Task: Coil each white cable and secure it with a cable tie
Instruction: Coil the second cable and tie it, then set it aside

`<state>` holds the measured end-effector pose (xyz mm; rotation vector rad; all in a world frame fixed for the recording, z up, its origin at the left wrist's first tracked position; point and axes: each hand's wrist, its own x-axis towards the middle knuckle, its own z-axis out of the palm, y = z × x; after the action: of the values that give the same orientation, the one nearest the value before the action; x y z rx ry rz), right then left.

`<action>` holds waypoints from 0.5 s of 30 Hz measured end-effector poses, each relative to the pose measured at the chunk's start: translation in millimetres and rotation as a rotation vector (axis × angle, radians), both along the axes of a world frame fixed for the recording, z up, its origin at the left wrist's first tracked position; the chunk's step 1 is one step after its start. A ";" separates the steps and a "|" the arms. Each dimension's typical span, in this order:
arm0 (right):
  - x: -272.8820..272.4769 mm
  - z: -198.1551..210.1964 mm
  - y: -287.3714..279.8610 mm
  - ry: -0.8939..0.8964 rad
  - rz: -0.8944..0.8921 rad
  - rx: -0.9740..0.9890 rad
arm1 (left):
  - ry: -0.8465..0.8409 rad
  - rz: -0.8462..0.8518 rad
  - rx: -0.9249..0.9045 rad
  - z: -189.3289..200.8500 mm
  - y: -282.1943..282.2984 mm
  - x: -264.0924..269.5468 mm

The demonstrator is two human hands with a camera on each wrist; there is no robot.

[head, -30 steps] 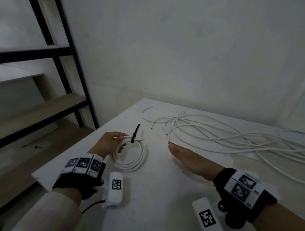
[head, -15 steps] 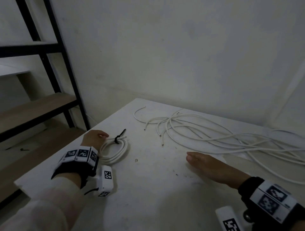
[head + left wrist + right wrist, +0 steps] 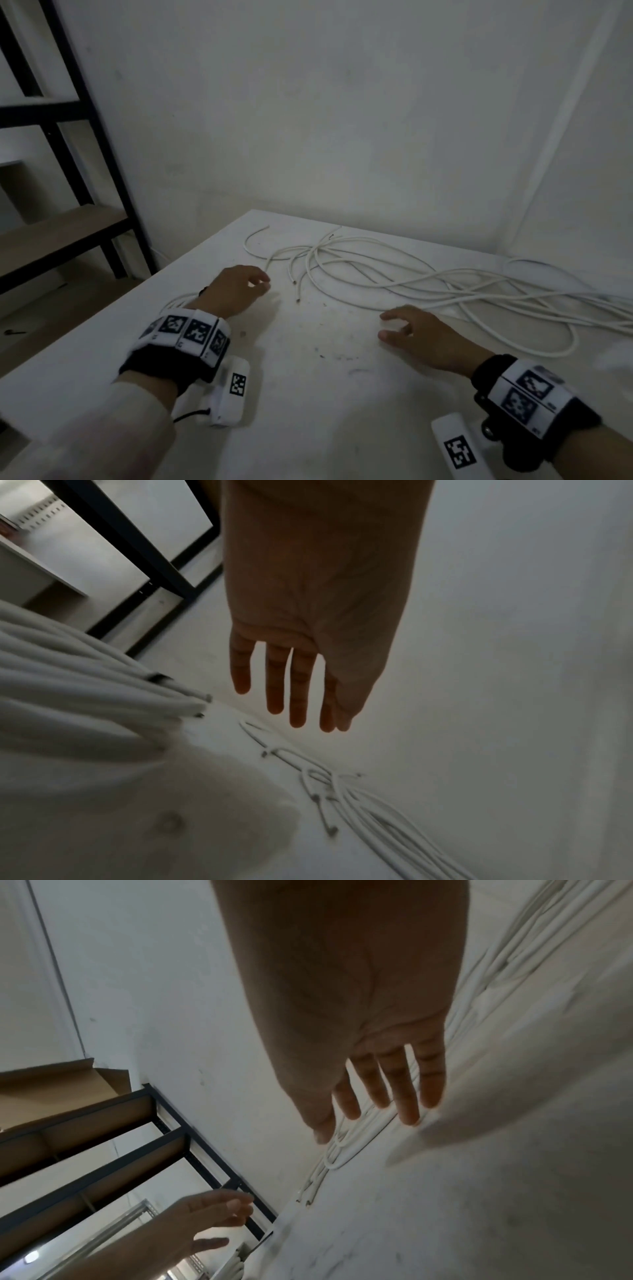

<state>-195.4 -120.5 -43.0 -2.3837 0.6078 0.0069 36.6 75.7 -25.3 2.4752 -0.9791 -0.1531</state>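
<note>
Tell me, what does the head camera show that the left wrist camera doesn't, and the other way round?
Only the head view shows the right hand with relaxed fingers over the white tabletop, and both marker wristbands. Only the left wrist view shows the coiled white cable bundle close up, and the palm side of the left hand with straight fingers. Both show the loose tangle of white cables and the black metal shelving frame.

No readable text shows; the wristbands (image 3: 186, 332) carry only black-and-white square marker patterns.
</note>
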 end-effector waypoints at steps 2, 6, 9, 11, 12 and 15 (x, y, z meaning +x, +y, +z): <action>2.7 -1.8 -12.1 -0.049 -0.007 -0.125 | 0.017 -0.058 0.027 0.9 -18.9 -17.5; 9.9 -6.8 -27.6 0.135 0.000 -0.292 | 0.082 -0.151 0.072 0.3 -50.5 -51.3; 10.1 -9.8 -24.8 0.277 0.053 -0.320 | 0.125 -0.200 0.104 -1.4 -67.1 -71.4; 8.1 -11.9 -22.5 0.275 0.072 -0.381 | 0.132 -0.237 0.185 -4.1 -76.9 -80.7; 6.4 -12.2 -21.7 0.266 0.073 -0.400 | 0.114 -0.257 0.245 -5.8 -81.3 -84.7; -1.9 -10.6 -19.1 0.257 0.093 -0.405 | 0.031 -0.302 0.393 -10.7 -90.1 -99.5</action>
<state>-197.3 -139.6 -53.6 -2.8291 0.6660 0.2567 -63.0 -14.4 -36.1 2.6380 -1.4205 -0.5253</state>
